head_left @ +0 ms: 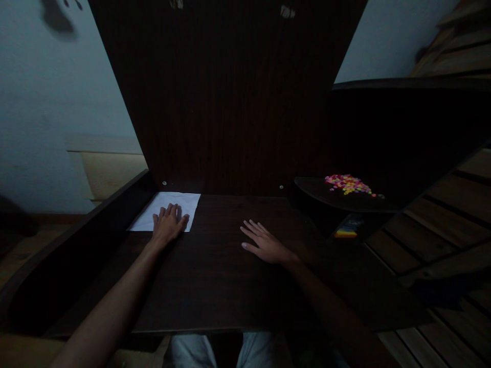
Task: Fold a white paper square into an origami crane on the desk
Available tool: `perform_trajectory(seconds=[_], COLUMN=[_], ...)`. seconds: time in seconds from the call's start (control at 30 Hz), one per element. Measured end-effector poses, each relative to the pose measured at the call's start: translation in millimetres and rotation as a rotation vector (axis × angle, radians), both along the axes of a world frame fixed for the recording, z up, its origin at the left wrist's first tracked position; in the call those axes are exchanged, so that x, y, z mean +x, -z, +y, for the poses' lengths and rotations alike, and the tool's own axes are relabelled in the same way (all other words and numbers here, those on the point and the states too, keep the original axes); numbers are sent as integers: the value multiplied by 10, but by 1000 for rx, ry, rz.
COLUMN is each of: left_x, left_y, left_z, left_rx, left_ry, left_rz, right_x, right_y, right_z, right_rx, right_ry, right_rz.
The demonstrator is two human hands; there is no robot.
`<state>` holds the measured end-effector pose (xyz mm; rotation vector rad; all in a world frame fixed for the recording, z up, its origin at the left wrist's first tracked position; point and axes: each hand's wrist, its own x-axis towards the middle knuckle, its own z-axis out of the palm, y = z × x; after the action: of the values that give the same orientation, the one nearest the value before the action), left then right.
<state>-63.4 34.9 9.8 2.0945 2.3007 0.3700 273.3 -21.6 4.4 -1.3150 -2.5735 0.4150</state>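
Note:
My left hand (169,225) lies flat with fingers spread, its fingers and palm over a white sheet of paper (148,219) at the back left of the dark wooden desk (215,286). To the right of the middle, my right hand (266,243) rests on the bare desktop, palm down and fingers stretched out to the left. Neither hand holds anything. A pile of small pink, red, yellow and purple pieces (347,184) sits on a raised shelf to the right, apart from my right hand. The pieces are too small to name.
That small dark shelf (318,191) has a rounded front edge. Beneath it is a thing with orange and yellow stripes (346,233). A tall dark back panel (238,102) rises behind the desktop, and a curved side panel (76,240) bounds the left. Wooden slats (441,225) stand at right.

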Motion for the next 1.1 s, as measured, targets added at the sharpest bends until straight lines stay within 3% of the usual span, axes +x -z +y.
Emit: perform_trajectory(seconds=[0.23, 0.5, 1.1], left_x=[-19, -1, -25], left_y=[37, 69, 41], left_z=[15, 28, 2], left_rx=[-120, -207, -126], left_ry=[86, 55, 71], left_rz=[80, 97, 55], right_x=[9, 21, 13], right_y=[12, 44, 73], right_z=[-2, 21, 38], right_rx=[1, -8, -10], right_ry=[-5, -2, -7], right_rz=[18, 6, 49])
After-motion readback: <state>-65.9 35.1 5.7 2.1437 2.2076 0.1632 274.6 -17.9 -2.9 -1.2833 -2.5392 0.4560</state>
